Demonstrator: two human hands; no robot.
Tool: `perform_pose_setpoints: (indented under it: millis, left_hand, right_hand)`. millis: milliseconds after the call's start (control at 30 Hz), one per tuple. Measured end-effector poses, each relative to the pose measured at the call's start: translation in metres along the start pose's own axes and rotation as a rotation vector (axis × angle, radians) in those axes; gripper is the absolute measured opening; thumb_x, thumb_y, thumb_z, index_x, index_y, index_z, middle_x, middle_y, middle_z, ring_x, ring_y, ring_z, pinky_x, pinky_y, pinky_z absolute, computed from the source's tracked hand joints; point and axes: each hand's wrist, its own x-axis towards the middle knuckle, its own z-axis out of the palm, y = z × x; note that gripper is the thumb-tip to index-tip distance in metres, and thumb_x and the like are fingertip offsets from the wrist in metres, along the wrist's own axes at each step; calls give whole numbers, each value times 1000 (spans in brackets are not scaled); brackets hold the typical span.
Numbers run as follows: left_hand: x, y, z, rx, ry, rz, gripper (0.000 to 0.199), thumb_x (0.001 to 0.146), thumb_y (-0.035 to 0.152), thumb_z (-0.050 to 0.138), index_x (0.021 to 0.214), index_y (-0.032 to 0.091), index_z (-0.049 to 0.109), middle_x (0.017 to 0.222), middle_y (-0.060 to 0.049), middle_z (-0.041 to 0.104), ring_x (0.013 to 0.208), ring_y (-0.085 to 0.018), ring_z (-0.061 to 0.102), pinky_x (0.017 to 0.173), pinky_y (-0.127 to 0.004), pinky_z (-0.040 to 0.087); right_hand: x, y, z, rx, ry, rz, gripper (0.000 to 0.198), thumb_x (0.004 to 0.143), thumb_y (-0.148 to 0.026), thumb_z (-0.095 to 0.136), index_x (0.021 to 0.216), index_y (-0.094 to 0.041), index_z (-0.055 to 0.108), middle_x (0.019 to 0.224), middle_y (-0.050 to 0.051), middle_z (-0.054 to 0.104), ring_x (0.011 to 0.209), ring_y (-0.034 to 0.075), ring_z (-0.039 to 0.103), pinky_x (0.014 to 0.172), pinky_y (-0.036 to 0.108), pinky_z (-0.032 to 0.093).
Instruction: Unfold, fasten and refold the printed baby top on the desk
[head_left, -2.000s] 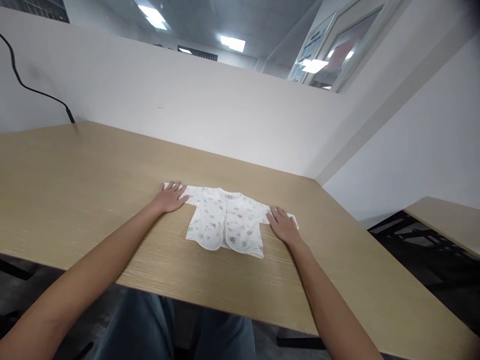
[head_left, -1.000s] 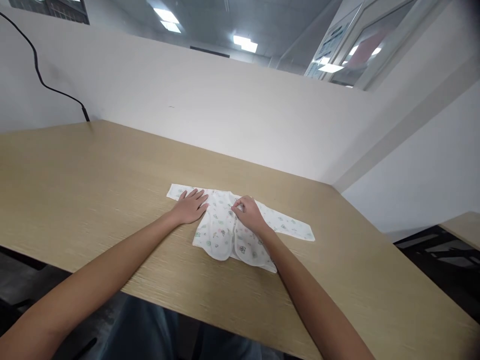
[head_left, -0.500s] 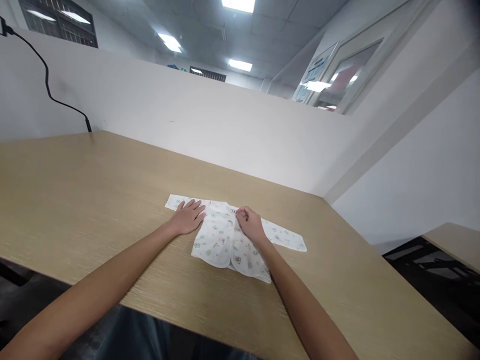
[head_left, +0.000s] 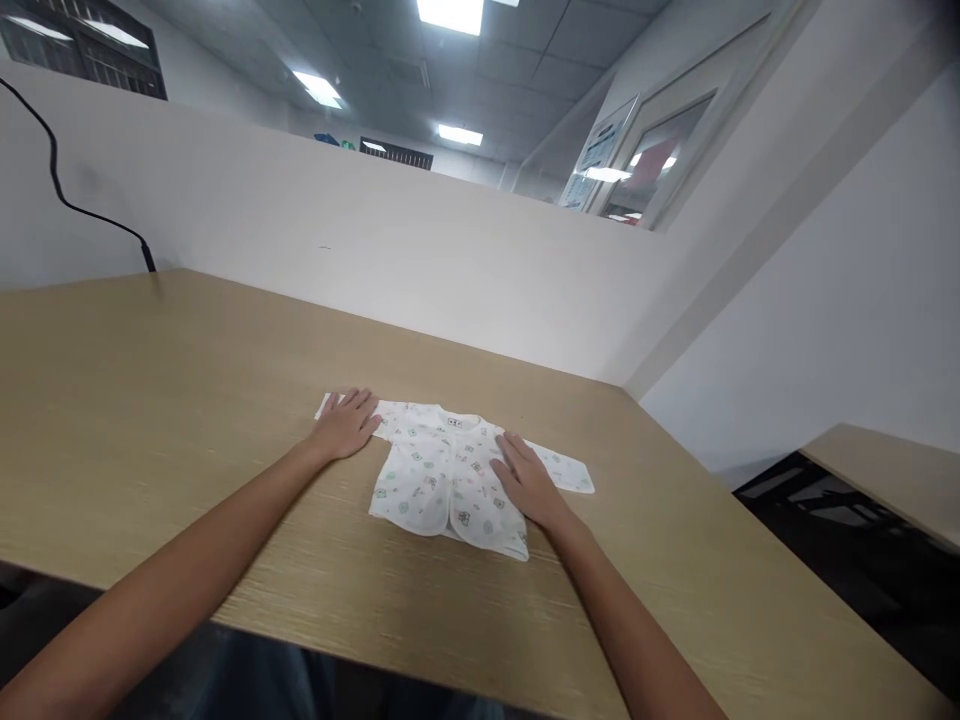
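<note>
A small white baby shirt with a scattered green and brown print lies spread on the table, its sleeves stretched out to both sides. Its front edges meet in the middle, and a small label shows inside the neckline. My left hand rests flat on the left sleeve, fingers extended, covering much of it. Over the shirt's right side, near the armpit and the start of the right sleeve, lies my right hand with its fingers stretched out. Neither hand grips the cloth.
The wooden table reaches back to a low white partition. A black cable hangs down the partition at the left. Beyond the table's right edge stands another wooden-topped surface with a dark underside.
My right hand has left the neckline, moved down to the shirt's right side and opened from a pinch. My left hand has slid outward along the left sleeve. The view has shifted slightly.
</note>
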Motion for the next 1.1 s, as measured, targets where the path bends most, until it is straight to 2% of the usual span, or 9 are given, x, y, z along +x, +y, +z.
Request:
perform_pose_setpoints:
  millis: [67, 167, 300, 400, 600, 767, 900, 967, 1100]
  left_hand:
    - [-3, 22, -1, -25, 93, 53, 59, 103, 44, 25, 149, 15, 46, 163, -14, 35, 152, -30, 28, 124, -54, 20]
    - [-11, 65, 8, -93, 147, 219, 56, 103, 34, 20, 151, 13, 43, 162, -14, 37, 153, -24, 28, 126, -45, 21]
    - [-24, 100, 32, -108, 4, 369, 60, 102, 39, 24, 153, 9, 38, 164, -17, 31, 154, -27, 23, 126, -45, 23]
    - [-27, 101, 40, -75, -108, 354, 68, 102, 50, 24, 156, 9, 31, 166, -17, 24, 155, -29, 18, 126, -48, 19]
    - [-25, 90, 36, -52, -158, 273, 85, 99, 66, 22, 159, 5, 23, 167, -20, 10, 156, -32, 10, 127, -48, 12]
    - [-24, 89, 37, -42, -143, 286, 79, 100, 61, 22, 158, 8, 27, 167, -18, 18, 156, -30, 12, 127, -46, 15]
    - [-25, 87, 37, -15, -47, 345, 64, 103, 45, 24, 156, 11, 34, 166, -14, 26, 156, -27, 17, 127, -45, 14]
    - [-26, 86, 36, -16, -1, 382, 61, 104, 43, 23, 156, 13, 35, 166, -12, 27, 156, -26, 17, 127, -45, 14]
    - [-31, 85, 35, -34, -51, 435, 68, 103, 57, 22, 158, 18, 31, 167, -9, 26, 156, -27, 19, 127, -46, 15]
  right_hand:
    - [4, -13, 0, 14, 76, -42, 65, 102, -49, 34, 150, -8, 46, 160, 18, 38, 151, 29, 31, 125, 49, 25]
    - [10, -44, 10, 24, 65, -153, 60, 102, -40, 33, 151, -6, 46, 159, 18, 40, 151, 28, 30, 125, 48, 26]
    - [10, -70, 30, -24, -24, -182, 60, 101, -31, 32, 153, -3, 40, 161, 20, 34, 152, 30, 28, 124, 49, 27]
    - [7, -70, 35, -55, -97, -171, 61, 104, -36, 30, 157, -6, 35, 164, 18, 27, 154, 32, 23, 123, 53, 26]
    - [5, -67, 28, -84, -146, -115, 68, 105, -47, 30, 159, -7, 29, 166, 18, 21, 155, 34, 16, 124, 55, 20]
    - [3, -62, 27, -67, -119, -41, 67, 104, -52, 30, 158, -12, 34, 165, 15, 24, 154, 33, 20, 124, 53, 21]
    - [4, -60, 25, -42, 48, -70, 59, 103, -43, 35, 153, -11, 45, 162, 15, 33, 153, 32, 26, 123, 50, 26]
    - [5, -60, 23, -17, 95, -119, 56, 103, -36, 33, 149, -9, 49, 159, 16, 39, 151, 29, 31, 124, 48, 27]
    - [4, -62, 22, 0, -42, -141, 57, 102, -31, 33, 149, -1, 46, 158, 20, 39, 150, 29, 33, 125, 44, 27]
